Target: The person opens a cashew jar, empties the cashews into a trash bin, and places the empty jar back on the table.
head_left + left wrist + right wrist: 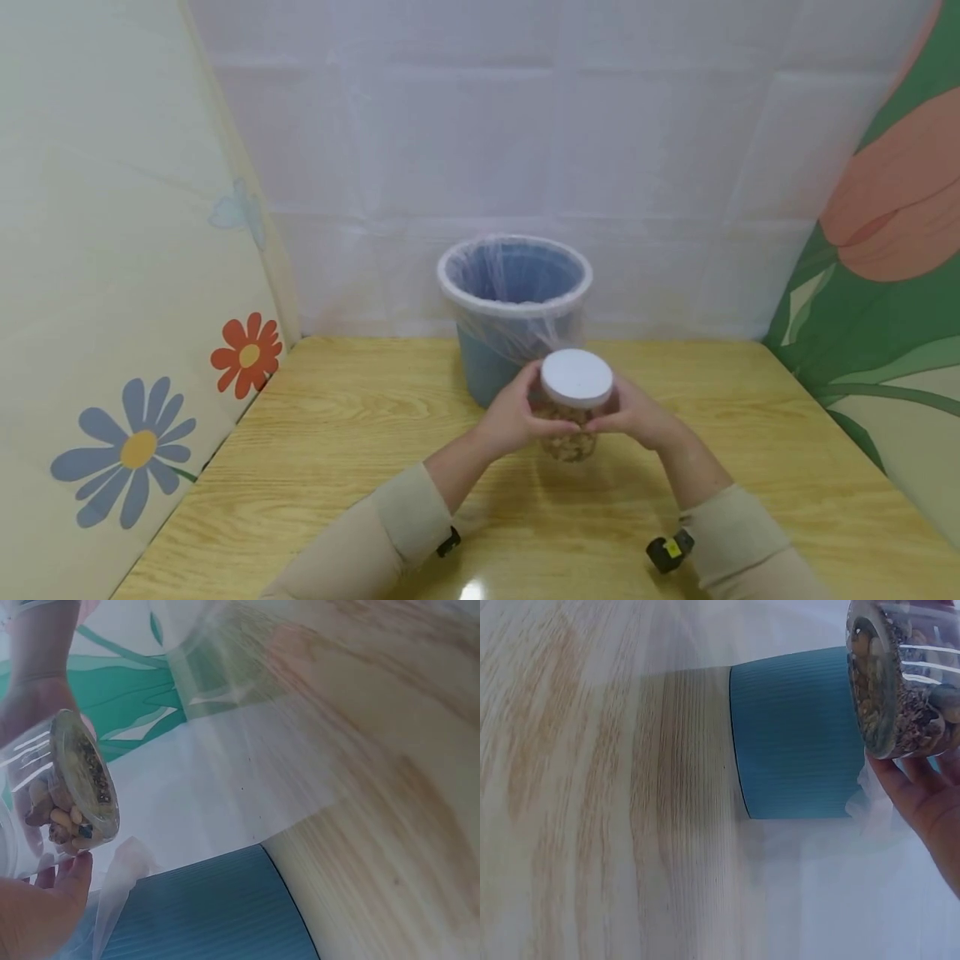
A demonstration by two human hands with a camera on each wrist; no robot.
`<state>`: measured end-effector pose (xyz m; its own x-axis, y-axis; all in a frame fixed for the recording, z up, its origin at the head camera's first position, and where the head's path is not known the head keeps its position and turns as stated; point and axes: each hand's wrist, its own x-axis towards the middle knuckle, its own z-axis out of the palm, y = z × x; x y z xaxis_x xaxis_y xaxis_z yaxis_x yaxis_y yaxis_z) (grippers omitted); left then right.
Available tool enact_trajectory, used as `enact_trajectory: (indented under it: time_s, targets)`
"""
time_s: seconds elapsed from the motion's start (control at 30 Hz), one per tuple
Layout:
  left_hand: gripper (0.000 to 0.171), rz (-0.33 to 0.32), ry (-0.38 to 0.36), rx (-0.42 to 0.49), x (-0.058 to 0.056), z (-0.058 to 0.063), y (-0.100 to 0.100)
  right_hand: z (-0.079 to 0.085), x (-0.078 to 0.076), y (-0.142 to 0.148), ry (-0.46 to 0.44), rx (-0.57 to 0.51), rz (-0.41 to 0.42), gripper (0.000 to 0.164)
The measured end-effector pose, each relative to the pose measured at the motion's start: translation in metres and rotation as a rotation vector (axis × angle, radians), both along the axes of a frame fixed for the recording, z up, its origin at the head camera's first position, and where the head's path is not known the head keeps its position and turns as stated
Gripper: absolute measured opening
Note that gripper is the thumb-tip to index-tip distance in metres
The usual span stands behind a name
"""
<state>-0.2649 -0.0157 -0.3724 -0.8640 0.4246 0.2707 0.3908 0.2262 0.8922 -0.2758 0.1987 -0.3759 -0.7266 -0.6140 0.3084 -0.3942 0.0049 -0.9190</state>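
Jar position: the clear, round, smooth-walled jar (562,412) is between your hands, lifted off the yellow wood-grain table (360,433), on the near side of the blue ribbed bin (486,367) – underside visible in both wrist views.
Left hand: your left hand (516,418) grasps the jar's left side, thumb across the near face.
Right hand: your right hand (637,412) grasps the opposite side, thumb likewise in front, thumb tips close together.
Lid: the flat, round white lid (576,377) is on, facing up; whether it's screwed tight, can't tell.
Contents: tan and brown chunks (64,821), dark grit near the base; probably loose, likely to shift or rattle if you tilt.
Weight: likely moderate, probably bottom-heavy.
Wall: looks like stiff plastic, maybe glass – can't confirm; treat as breakable.
Slip: glossy sides probably slide under dry fingers.
Where to hold: both sides of the body, below the lid, as now; avoid lifting by the lid alone.
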Motion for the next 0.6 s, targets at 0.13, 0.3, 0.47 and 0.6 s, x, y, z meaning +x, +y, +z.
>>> enact_trajectory:
  time_s: [0.13, 0.3, 0.47, 0.6]
  targets:
    - [0.087, 0.014, 0.019, 0.005, 0.0018, 0.0006, -0.0026, -0.0006, 0.0006, -0.002, 0.001, -0.031, 0.035, 0.082]
    - [0.087, 0.018, 0.014, 0.034, 0.0031, -0.0005, -0.0062, -0.0019, -0.0004, -0.003, 0.01, -0.062, 0.094, 0.08]
    - [0.087, -0.005, 0.012, 0.085, 0.003, 0.0, -0.008, -0.0016, 0.0001, -0.0038, 0.025, -0.055, 0.096, 0.081]
    - [0.087, -0.017, -0.008, 0.109, 0.0031, 0.0018, -0.0076, -0.0015, 0.0014, -0.0039, 0.037, -0.033, 0.069, 0.082]
